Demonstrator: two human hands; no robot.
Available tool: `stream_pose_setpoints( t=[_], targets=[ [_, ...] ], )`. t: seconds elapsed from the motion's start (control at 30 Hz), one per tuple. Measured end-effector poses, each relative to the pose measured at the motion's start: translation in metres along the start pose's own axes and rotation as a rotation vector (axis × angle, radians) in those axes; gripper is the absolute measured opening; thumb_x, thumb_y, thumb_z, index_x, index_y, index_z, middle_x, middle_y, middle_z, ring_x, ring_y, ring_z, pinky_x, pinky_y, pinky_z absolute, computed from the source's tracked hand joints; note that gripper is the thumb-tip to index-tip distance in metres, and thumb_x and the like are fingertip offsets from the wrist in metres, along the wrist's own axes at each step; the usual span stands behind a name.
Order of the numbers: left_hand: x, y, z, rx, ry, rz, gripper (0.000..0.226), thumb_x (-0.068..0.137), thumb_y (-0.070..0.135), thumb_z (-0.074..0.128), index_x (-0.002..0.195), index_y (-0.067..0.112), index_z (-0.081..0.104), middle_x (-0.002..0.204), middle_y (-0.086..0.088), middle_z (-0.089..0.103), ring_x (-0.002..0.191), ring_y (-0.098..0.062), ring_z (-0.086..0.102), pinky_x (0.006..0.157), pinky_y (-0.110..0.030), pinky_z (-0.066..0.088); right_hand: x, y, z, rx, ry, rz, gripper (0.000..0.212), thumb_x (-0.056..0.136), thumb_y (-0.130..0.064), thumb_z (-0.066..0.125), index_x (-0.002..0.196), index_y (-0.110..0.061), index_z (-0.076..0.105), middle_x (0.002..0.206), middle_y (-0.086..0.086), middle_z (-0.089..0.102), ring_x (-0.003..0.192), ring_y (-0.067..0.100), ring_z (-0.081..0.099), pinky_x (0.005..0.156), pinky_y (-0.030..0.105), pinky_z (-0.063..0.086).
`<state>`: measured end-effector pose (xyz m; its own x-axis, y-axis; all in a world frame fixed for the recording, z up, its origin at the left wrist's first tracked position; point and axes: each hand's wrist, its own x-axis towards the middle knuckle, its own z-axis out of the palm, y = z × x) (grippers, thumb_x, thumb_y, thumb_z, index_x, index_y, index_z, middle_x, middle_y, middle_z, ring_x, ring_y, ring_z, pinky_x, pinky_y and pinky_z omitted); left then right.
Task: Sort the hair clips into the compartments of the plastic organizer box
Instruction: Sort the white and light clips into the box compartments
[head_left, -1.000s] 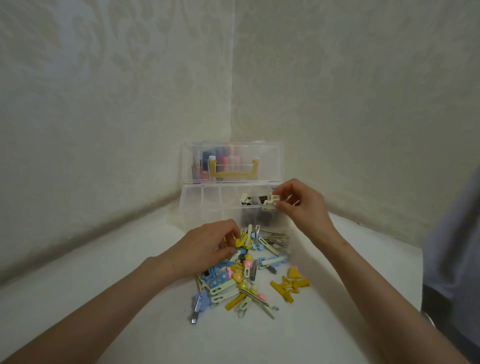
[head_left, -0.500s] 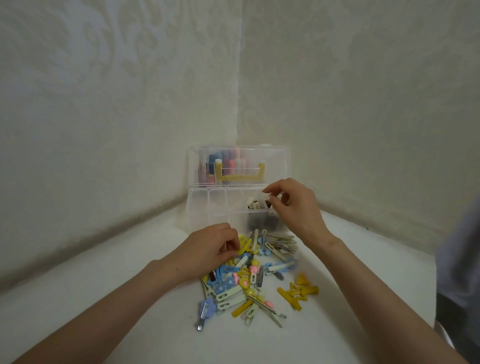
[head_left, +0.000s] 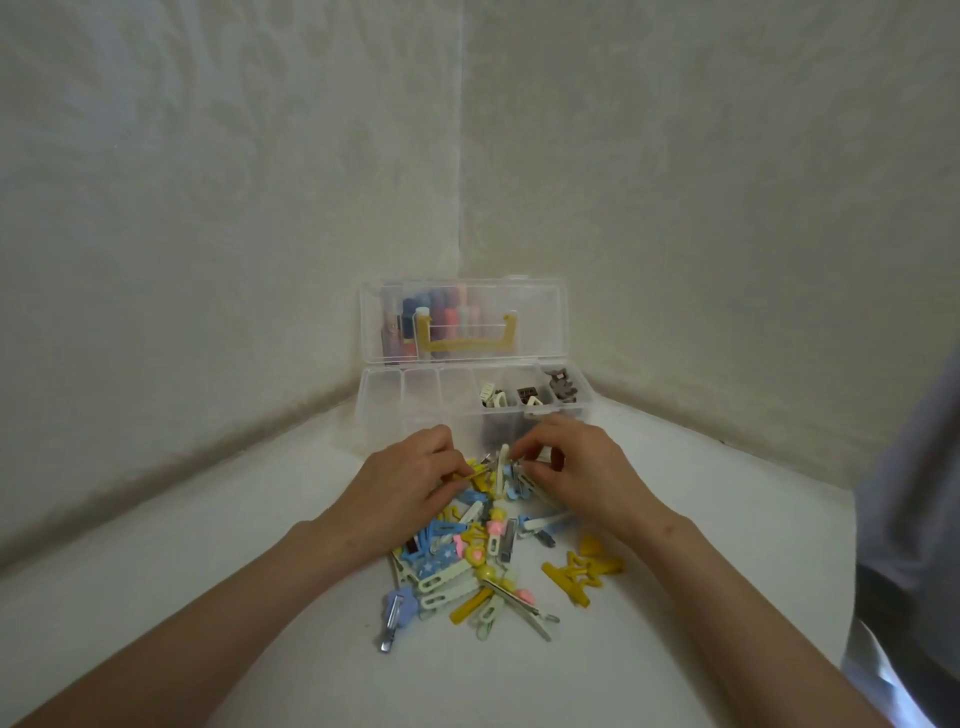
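Observation:
A clear plastic organizer box (head_left: 415, 410) stands open in the corner, its lid upright. Its right-hand compartments hold cream and brown clips (head_left: 530, 397); the left ones look bare. A heap of yellow, blue, cream and pink hair clips (head_left: 488, 551) lies on the white surface in front of it. My left hand (head_left: 410, 478) pinches a yellow clip (head_left: 475, 474) at the heap's far end. My right hand (head_left: 576, 467) is curled over the clips beside it, fingertips among them; what it holds is hidden.
Behind the lid stand coloured bottles and a yellow handle (head_left: 467, 332). Two wallpapered walls meet just behind the box. A yellow star clip (head_left: 582, 571) lies apart at the right. Grey clothing (head_left: 914, 519) fills the right edge.
My right hand has come down from the box's right compartments to the far end of the heap. My left hand has stayed on the heap, now with a yellow clip between its fingers.

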<state>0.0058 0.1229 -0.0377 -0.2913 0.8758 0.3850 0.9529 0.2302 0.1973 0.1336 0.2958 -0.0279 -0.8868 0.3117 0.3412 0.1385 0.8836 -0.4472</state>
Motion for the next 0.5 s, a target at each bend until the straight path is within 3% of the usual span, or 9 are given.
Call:
stream_pose_setpoints(
  t=[0.13, 0.3, 0.43, 0.5],
  targets=[
    [0.001, -0.002, -0.005, -0.005, 0.110, -0.012, 0.016, 0.091, 0.031, 0.052, 0.090, 0.020, 0.064, 0.088, 0.007, 0.052, 0.074, -0.004, 0.049, 0.055, -0.012, 0.032, 0.000, 0.002, 0.001, 0.008, -0.019, 0.016, 0.013, 0.084, -0.021, 0.064, 0.094, -0.029, 0.069, 0.088, -0.013, 0.058, 0.066, -0.005, 0.047, 0.065, 0.017, 0.038],
    [0.000, 0.000, -0.015, -0.089, 0.242, -0.065, 0.035, 0.086, 0.046, 0.033, 0.083, 0.022, 0.058, 0.072, 0.017, 0.051, 0.071, -0.003, 0.048, 0.055, -0.010, 0.032, 0.000, 0.001, 0.004, -0.032, -0.024, -0.009, 0.013, 0.086, -0.022, 0.061, 0.096, -0.028, 0.068, 0.090, -0.012, 0.056, 0.067, -0.003, 0.044, 0.061, 0.012, 0.032],
    [0.003, -0.002, -0.023, -0.249, 0.377, -0.146, 0.012, 0.087, 0.028, 0.056, 0.081, 0.018, 0.060, 0.066, 0.011, 0.056, 0.062, -0.011, 0.053, 0.056, -0.021, 0.042, -0.001, -0.004, 0.007, -0.094, 0.027, -0.082, 0.020, 0.087, -0.028, 0.056, 0.103, -0.027, 0.067, 0.101, -0.009, 0.060, 0.089, 0.009, 0.050, 0.071, 0.021, 0.037],
    [0.005, 0.000, -0.027, -0.316, 0.425, -0.189, 0.006, 0.084, 0.014, 0.064, 0.079, 0.015, 0.061, 0.068, 0.004, 0.059, 0.067, -0.016, 0.054, 0.059, -0.018, 0.043, -0.001, -0.009, 0.009, -0.101, 0.018, -0.181, 0.027, 0.085, -0.031, 0.051, 0.106, -0.026, 0.068, 0.106, -0.006, 0.063, 0.099, 0.016, 0.052, 0.076, 0.023, 0.036]
  ],
)
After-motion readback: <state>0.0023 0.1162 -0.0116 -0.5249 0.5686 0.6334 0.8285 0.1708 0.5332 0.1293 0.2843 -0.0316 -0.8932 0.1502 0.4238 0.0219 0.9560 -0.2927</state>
